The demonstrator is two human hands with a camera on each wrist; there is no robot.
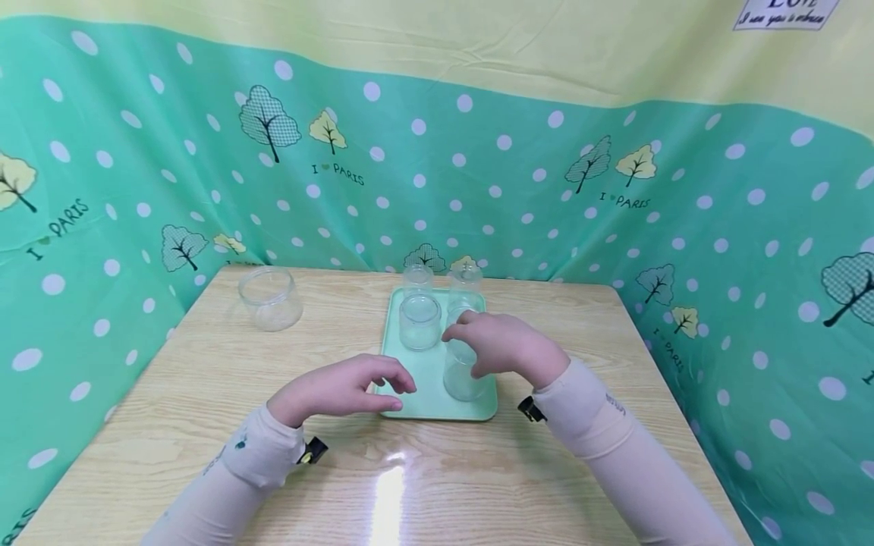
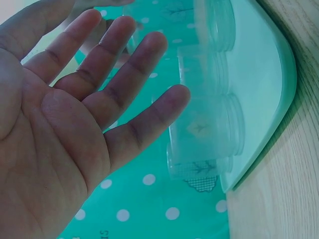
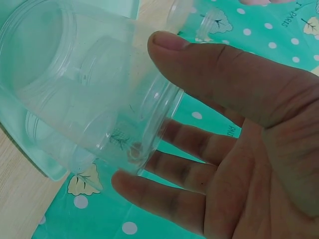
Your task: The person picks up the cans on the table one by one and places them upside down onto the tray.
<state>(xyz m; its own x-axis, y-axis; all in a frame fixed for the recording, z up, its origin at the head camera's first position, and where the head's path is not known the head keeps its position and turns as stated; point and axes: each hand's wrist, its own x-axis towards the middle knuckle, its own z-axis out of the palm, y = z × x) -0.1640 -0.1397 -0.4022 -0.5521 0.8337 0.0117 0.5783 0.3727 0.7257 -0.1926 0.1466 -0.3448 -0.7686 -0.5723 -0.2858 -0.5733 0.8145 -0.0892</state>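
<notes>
Several clear, round plastic jars stand on a pale green tray [image 1: 423, 406]. My right hand [image 1: 501, 345] is at the top of the near-right jar [image 1: 464, 383]. In the right wrist view, its thumb and loosely extended fingers lie around the rim of that jar [image 3: 99, 94]; firm contact is not plain. My left hand [image 1: 351, 387] hovers by the tray's near-left corner, fingers spread and bent a little, palm [image 2: 55, 129] bare. Another jar [image 1: 419, 326] stands farther in on the left half of the tray. Jars at the back right are partly hidden by my right hand.
A wider clear jar [image 1: 271, 303] stands on the wooden table [image 1: 328, 311] at the back left, apart from the tray. A green dotted curtain [image 1: 382, 174] borders the table at the back and sides.
</notes>
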